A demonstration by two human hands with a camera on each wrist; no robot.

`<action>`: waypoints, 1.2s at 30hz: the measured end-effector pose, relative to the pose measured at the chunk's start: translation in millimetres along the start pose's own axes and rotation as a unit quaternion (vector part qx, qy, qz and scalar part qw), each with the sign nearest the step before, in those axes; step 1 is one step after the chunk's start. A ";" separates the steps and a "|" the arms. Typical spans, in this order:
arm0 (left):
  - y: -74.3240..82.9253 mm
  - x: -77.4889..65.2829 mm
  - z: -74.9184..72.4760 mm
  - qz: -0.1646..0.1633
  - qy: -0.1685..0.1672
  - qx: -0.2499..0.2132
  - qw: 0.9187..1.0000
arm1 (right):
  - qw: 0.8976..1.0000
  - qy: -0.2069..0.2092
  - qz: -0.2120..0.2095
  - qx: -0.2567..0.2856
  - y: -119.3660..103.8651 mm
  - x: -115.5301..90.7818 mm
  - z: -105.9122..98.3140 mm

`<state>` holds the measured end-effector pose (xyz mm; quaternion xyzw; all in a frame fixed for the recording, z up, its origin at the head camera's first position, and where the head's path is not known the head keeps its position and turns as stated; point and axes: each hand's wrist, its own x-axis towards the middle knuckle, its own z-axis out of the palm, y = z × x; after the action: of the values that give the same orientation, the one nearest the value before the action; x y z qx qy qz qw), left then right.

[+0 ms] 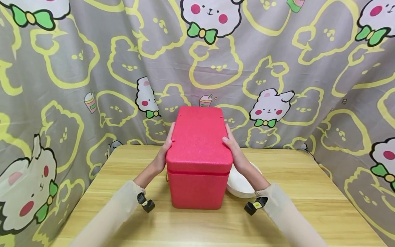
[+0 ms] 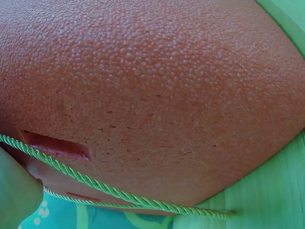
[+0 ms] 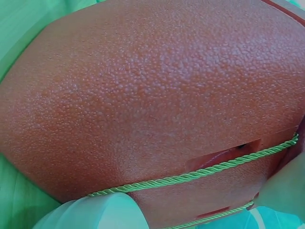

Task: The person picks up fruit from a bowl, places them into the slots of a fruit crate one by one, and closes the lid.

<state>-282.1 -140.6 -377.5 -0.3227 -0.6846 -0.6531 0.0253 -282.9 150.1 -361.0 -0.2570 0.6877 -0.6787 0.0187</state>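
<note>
A red foam box [image 1: 197,192] with a fitted red lid [image 1: 199,137] stands upright on the table. At the lid's left side my left hand [image 1: 162,156] holds its edge, thumb near the top. Opposite it, my right hand [image 1: 236,151] holds the right edge in the same way. The fingers are partly hidden behind the box's sides. Twisted cord [image 2: 119,193] hangs along the box's left wall below a slot, and similar cord [image 3: 190,176] crosses the right wall. Only part of each hand enters its wrist view.
A white bowl [image 1: 239,185] stands close to the box's right side, partly behind my right forearm. The wooden table [image 1: 293,192] reaches back to a patterned curtain [image 1: 216,75], which also hangs at both sides.
</note>
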 end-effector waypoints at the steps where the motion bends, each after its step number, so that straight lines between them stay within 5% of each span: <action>1: -0.7 -0.1 -0.6 0.001 0.000 0.002 1.000 | 1.000 0.001 0.000 -0.002 -0.1 0.0 0.1; 36: 0.2 1.4 -11.0 0.024 -0.040 0.023 0.999 | 0.999 -0.024 -0.012 -0.046 9.1 -5.9 -11.3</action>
<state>-287.3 -150.1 -375.1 -0.3641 -0.6920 -0.6230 0.0216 -285.0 162.2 -370.6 -0.2817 0.7146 -0.6402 0.0149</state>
